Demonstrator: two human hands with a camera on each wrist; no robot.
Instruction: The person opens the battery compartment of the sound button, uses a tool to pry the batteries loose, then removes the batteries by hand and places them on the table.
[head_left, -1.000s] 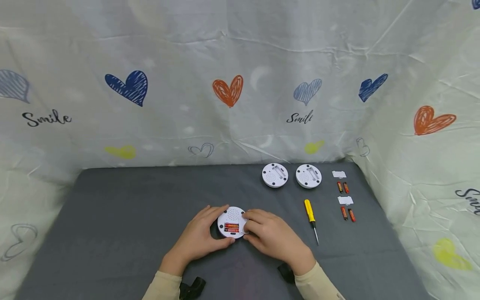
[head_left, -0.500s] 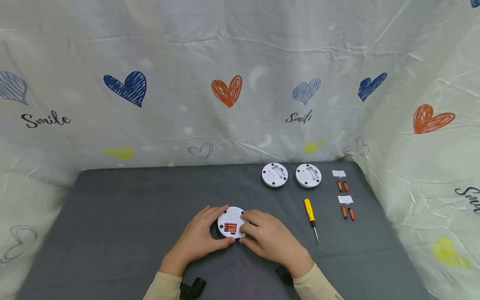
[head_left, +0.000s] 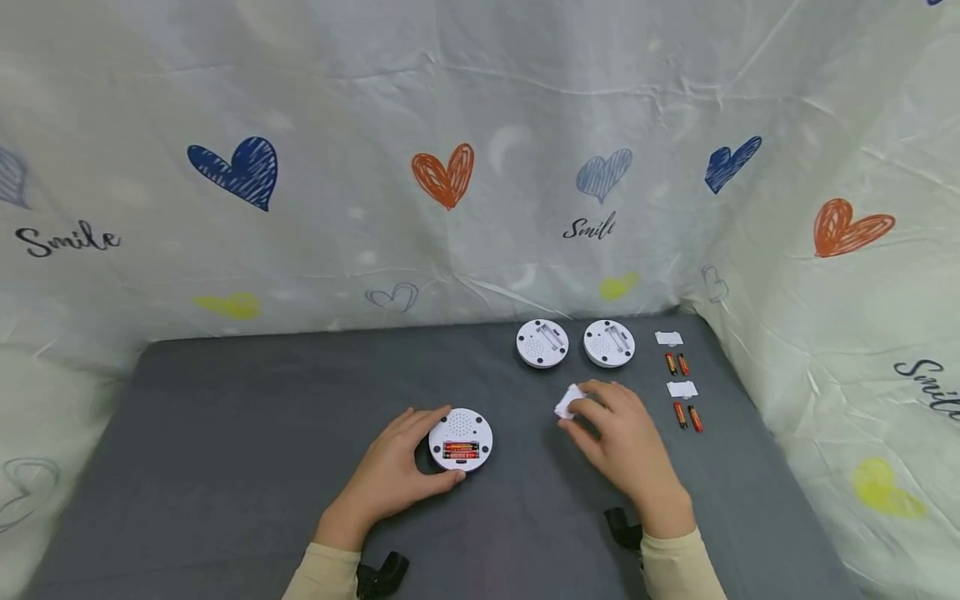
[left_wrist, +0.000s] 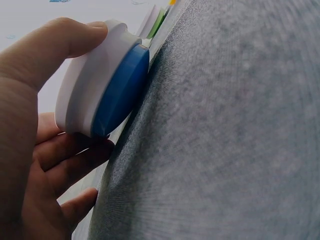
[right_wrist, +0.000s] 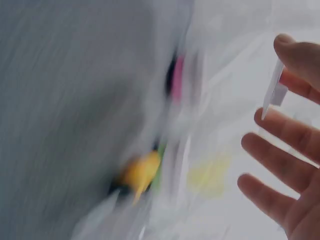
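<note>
My left hand (head_left: 401, 467) grips a round white device (head_left: 460, 427) by its rim on the table. Its upturned face has a patch of small holes, dark feet and an uncovered compartment with red batteries (head_left: 461, 451) inside. The left wrist view shows a blue dome (left_wrist: 122, 90) on its underside, against the cloth. Raised off the table to the right, my right hand (head_left: 626, 442) pinches a small white battery cover (head_left: 568, 401) between thumb and fingers. In the right wrist view the cover (right_wrist: 272, 90) appears edge-on, while the other fingers are spread.
Two similar devices, one left (head_left: 542, 343) and one right (head_left: 609, 343), lie at the back, their compartments uncovered. Further right are two white covers (head_left: 682, 389) and several loose batteries (head_left: 687, 417). A blurred yellow screwdriver handle (right_wrist: 142, 172) shows in the right wrist view; my right hand hides it from the head view.
My right hand has lifted the battery cover off the device and carried it right and away from me, uncovering the batteries fully. The left hand keeps its hold; the head view has shifted slightly.
</note>
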